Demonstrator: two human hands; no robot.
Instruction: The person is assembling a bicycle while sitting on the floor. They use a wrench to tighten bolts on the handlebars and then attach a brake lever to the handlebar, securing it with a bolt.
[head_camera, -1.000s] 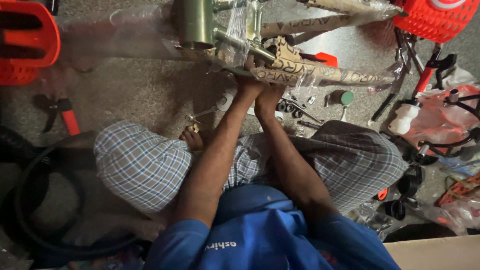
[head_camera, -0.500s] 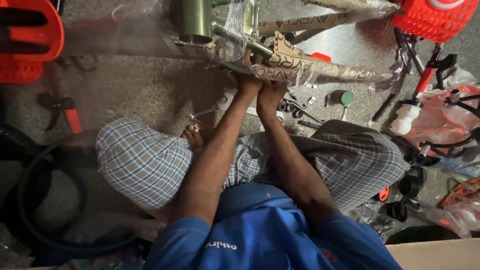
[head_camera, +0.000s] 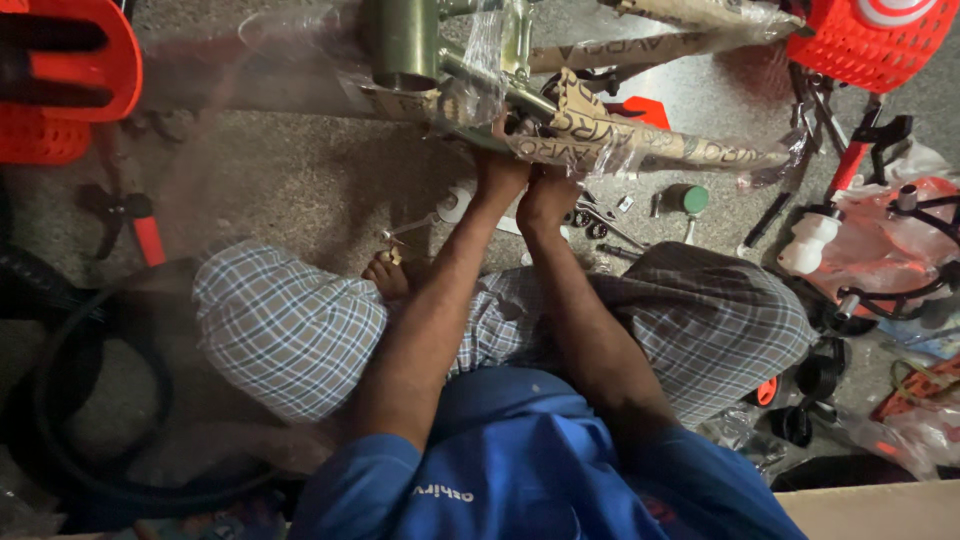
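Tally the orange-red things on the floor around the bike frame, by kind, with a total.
Orange-red plastic baskets: 2 (top left, top right)
Red-handled pliers: 1
Red-handled tool near the right basket: 1
Total: 4

left hand (head_camera: 497, 172) + right hand (head_camera: 546, 197) | both touching wrapped bicycle frame (head_camera: 600, 140) | over grey floor (head_camera: 300, 190)

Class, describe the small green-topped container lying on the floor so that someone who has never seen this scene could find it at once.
Start from the olive-green bicycle frame, wrapped in cardboard and plastic, that both hands reach up to. Follow its wrapped tube rightward and look at the grey floor just beneath it. There, right of the scattered spanners, lies the small container: alone among the metal tools and red-handled pieces it shows a round green top.
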